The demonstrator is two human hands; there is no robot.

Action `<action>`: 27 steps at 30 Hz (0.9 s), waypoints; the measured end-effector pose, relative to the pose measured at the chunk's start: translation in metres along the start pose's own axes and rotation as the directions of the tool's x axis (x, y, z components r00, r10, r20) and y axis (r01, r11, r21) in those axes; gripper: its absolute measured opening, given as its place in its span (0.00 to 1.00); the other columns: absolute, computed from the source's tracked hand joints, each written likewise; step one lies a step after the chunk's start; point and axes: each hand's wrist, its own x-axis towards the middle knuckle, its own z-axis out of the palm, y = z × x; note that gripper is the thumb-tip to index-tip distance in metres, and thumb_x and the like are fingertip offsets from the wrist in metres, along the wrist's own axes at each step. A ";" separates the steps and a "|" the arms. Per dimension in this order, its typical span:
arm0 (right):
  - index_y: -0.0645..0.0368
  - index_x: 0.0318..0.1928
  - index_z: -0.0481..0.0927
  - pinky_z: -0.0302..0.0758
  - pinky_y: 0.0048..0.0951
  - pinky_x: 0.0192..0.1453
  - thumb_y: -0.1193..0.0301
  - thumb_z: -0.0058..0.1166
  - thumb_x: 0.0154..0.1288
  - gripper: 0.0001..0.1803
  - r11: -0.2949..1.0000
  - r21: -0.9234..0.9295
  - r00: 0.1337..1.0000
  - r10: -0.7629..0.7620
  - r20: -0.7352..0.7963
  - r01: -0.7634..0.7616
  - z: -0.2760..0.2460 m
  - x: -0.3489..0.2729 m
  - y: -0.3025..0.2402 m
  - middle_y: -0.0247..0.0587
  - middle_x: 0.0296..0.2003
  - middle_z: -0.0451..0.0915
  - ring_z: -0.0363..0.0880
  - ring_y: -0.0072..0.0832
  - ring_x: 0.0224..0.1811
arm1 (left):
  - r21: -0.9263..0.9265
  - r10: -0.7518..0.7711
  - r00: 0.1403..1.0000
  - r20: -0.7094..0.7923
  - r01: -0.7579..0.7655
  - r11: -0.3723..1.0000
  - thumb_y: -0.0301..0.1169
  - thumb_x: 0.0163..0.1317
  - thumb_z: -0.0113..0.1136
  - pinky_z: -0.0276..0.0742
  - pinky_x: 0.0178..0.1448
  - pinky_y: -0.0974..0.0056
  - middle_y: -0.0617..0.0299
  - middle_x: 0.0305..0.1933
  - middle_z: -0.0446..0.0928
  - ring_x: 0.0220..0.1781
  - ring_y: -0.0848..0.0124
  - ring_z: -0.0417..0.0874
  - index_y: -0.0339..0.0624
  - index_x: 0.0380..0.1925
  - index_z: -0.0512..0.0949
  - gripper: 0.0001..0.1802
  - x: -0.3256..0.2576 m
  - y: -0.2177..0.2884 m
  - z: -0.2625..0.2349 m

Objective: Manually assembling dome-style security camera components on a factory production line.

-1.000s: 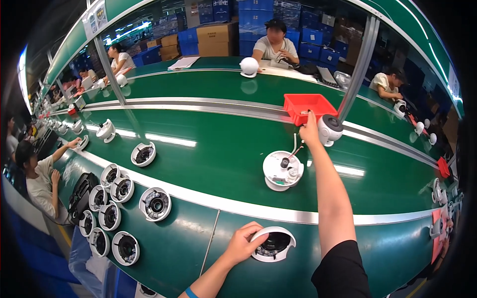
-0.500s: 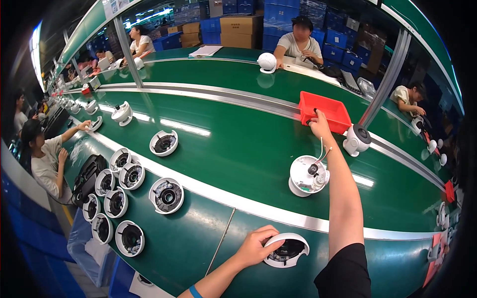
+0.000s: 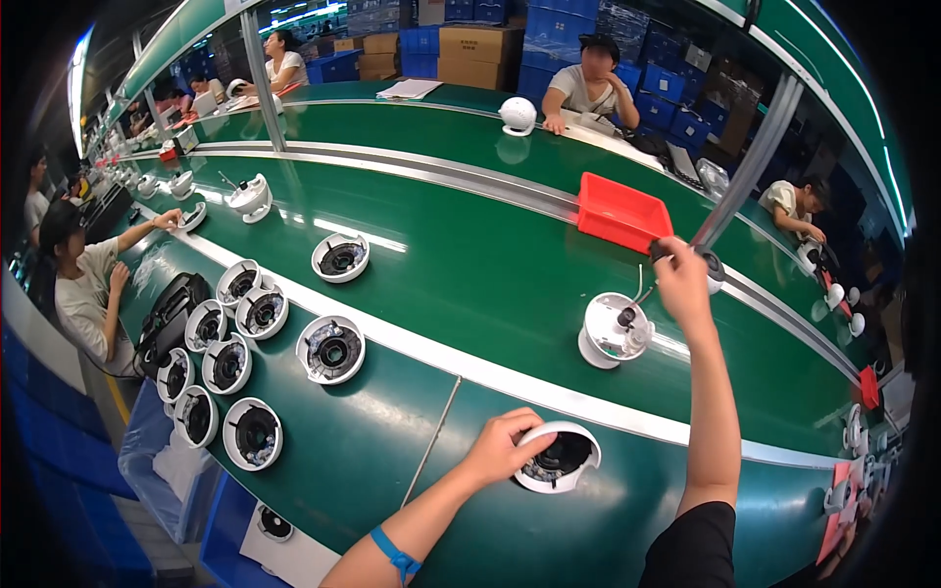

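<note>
White round shell point(image 3: 562, 458) points open side up.

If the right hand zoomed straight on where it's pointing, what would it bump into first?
Probably the red plastic bin, near its closest right corner, just ahead of the right hand. The hand's height is hard to judge, so it might pass over the rim.

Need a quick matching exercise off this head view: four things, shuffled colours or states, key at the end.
1. Left hand
2. Right hand
3. Tray
4. Wristband

A. Red, open-topped
B. Gripping the rim of a white shell
C. Blue, narrow
D. Holding a small black part

Pairs: 1-B, 2-D, 3-A, 4-C
</note>
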 end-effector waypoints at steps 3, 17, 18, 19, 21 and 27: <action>0.59 0.47 0.86 0.82 0.52 0.51 0.63 0.58 0.62 0.17 0.915 -0.403 0.956 0.092 0.277 0.029 -0.039 -0.085 -0.048 0.57 0.40 0.86 0.85 0.54 0.46 | -0.043 -0.005 0.999 -0.038 0.004 0.999 0.34 0.69 0.68 0.73 0.37 0.70 0.64 0.33 0.79 0.34 0.80 0.77 0.33 0.35 0.83 0.13 -0.057 0.014 0.031; 0.62 0.46 0.79 0.78 0.53 0.50 0.76 0.57 0.59 0.14 0.957 -0.291 1.000 -0.013 0.003 0.014 -0.273 -0.382 -0.139 0.51 0.48 0.79 0.82 0.57 0.47 | -0.700 -0.280 0.952 -0.123 0.117 0.705 0.49 0.80 0.46 0.78 0.65 0.57 0.58 0.62 0.77 0.65 0.68 0.79 0.45 0.63 0.71 0.24 -0.303 0.164 0.211; 0.61 0.46 0.79 0.78 0.52 0.50 0.76 0.57 0.58 0.14 0.964 -0.266 1.000 -0.025 -0.005 0.022 -0.294 -0.399 -0.140 0.50 0.47 0.79 0.81 0.56 0.47 | -0.744 -0.324 0.943 -0.082 0.159 0.649 0.51 0.81 0.43 0.78 0.67 0.53 0.57 0.64 0.77 0.66 0.66 0.79 0.46 0.64 0.71 0.25 -0.313 0.172 0.219; 0.61 0.45 0.80 0.78 0.50 0.52 0.79 0.55 0.57 0.13 0.975 -0.222 1.000 -0.031 0.007 0.032 -0.310 -0.415 -0.145 0.49 0.46 0.80 0.81 0.55 0.48 | -0.752 -0.286 0.958 -0.036 0.162 0.638 0.55 0.81 0.37 0.77 0.68 0.46 0.55 0.67 0.75 0.67 0.62 0.78 0.48 0.67 0.70 0.29 -0.325 0.184 0.225; 0.63 0.43 0.81 0.78 0.48 0.52 0.81 0.53 0.56 0.12 0.984 -0.165 0.996 -0.054 0.067 0.065 -0.346 -0.439 -0.152 0.50 0.45 0.80 0.81 0.54 0.48 | -0.797 -0.262 0.963 -0.063 0.110 0.593 0.56 0.80 0.35 0.74 0.70 0.41 0.54 0.68 0.74 0.69 0.58 0.77 0.47 0.69 0.69 0.31 -0.338 0.209 0.240; 0.63 0.42 0.83 0.78 0.44 0.53 0.83 0.51 0.53 0.15 0.955 -0.121 0.922 -0.222 0.317 0.272 -0.395 -0.483 -0.169 0.46 0.44 0.82 0.80 0.47 0.50 | -0.783 -0.244 0.969 -0.040 0.121 0.610 0.55 0.80 0.41 0.73 0.72 0.39 0.52 0.70 0.72 0.71 0.54 0.75 0.44 0.70 0.65 0.32 -0.335 0.203 0.257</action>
